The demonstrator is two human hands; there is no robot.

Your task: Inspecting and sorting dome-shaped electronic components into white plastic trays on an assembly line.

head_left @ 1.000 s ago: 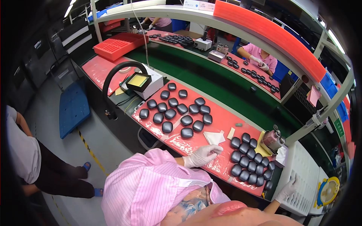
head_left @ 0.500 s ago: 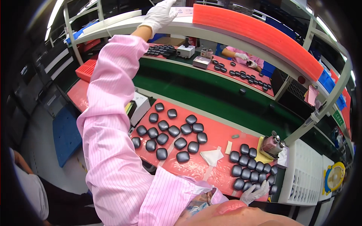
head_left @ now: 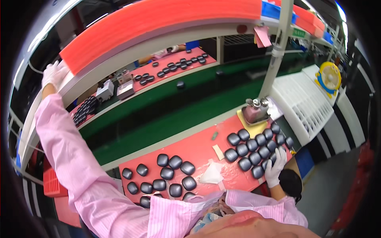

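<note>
High at the left, my left hand, in a white glove, reaches to the upper shelf. Its fingers look spread, beside the left end of a long red foam block; whether they touch it I cannot tell. At the table's right end my right hand, also gloved, lies with fingers extended against dark grey, rounded-square glossy pieces set close in rows. More such pieces lie loosely at the left of the red table mat. A folded white cloth lies between the two groups.
Pump bottles stand in a tray on a yellow sheet. Right of them are a white slotted rack and a yellow-blue fan. Beyond the green conveyor belt, a co-worker's table holds similar pieces. A shelf post rises behind.
The view has turned right, so the scene appears shifted left and rotated. My left hand is now closer to the foam block's left end. My right hand stays by the rows of pieces.
</note>
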